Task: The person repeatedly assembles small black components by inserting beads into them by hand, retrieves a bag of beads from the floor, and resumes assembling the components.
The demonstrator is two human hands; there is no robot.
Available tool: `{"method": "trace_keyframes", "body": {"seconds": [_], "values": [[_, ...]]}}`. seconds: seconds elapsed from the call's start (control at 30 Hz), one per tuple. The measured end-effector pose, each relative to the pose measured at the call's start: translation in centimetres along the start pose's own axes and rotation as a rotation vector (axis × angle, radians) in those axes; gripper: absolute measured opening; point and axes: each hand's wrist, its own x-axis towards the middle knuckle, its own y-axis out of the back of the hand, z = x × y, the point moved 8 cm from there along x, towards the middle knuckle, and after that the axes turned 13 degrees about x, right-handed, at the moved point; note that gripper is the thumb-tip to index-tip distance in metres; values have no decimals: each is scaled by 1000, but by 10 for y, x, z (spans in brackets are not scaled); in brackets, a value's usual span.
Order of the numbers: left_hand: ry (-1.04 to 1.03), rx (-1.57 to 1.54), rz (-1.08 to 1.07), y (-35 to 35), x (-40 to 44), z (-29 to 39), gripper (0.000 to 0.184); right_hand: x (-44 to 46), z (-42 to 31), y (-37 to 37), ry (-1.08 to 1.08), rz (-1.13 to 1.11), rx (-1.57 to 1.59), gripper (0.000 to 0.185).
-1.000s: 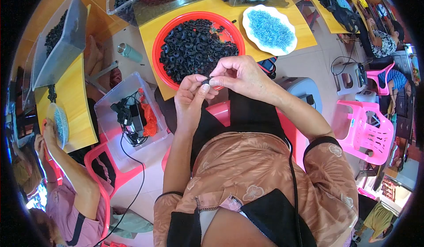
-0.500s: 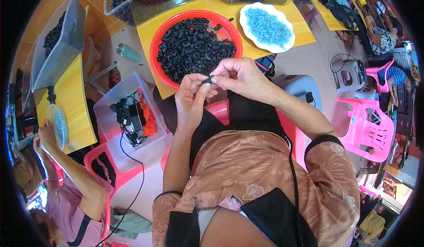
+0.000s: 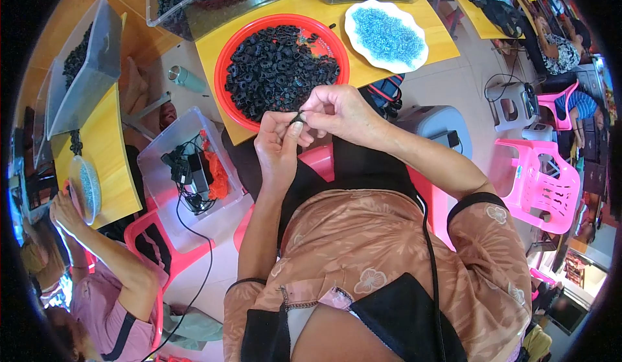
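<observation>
Between my two hands is a small black part (image 3: 298, 118), pinched at the fingertips and mostly covered by them. My left hand (image 3: 277, 143) is closed on it from the left, thumb against forefinger. From the other side, the thumb and fingers of my right hand (image 3: 343, 112) press on the same part. Just beyond my hands lies a round red tray (image 3: 221, 96), heaped with similar small black parts (image 3: 278, 64). To its right, a white scalloped plate (image 3: 414, 64) holds many tiny clear-blue pieces (image 3: 387, 35).
Clear bins (image 3: 194, 22) stand at the back of the yellow table (image 3: 434, 41). On the left, a co-worker's hands (image 3: 65, 210) are beside another plate (image 3: 91, 190). A clear box with cables (image 3: 194, 171) sits on the floor. Pink chairs (image 3: 538, 184) stand to the right.
My view has shifted slightly, so the tray and plate appear a little further left. Both hands stay together on the black part, which is now more hidden between the fingertips.
</observation>
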Motion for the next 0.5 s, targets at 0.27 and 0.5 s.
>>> {"method": "trace_keyframes", "body": {"seconds": [0.27,0.5], "values": [[-20,-56,-37,-7,0,13,11,-1,-5,9,-206,-132,119,15],[-33,30,27,0,-1,13,12,-7,25,5,-569,-161,491,18]]}}
